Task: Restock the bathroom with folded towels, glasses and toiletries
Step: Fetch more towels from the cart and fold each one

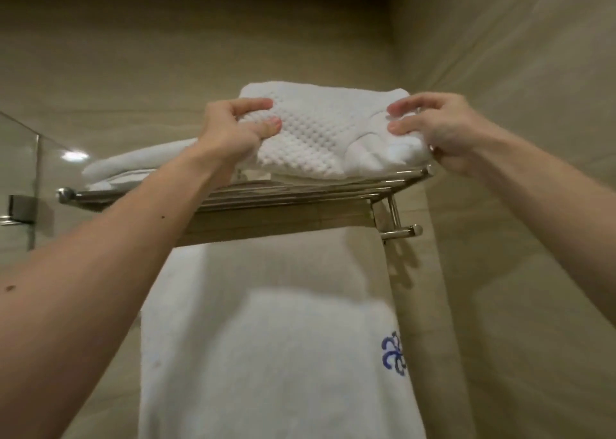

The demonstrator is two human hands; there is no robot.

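While both hands pinched its ends, folded towel [320,138] lay on rack [300,192] | left grip [238,128] closed on towel, right grip [430,128] likewise | soft, light, floppy; judged best held under folds between grips.

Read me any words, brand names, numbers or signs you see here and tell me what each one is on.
No readable text anywhere in this view.
Hanging towel: a blue embroidered emblem, a curly ornament with no letters.
Folded textured towel on the metal rack: no label or tag visible.
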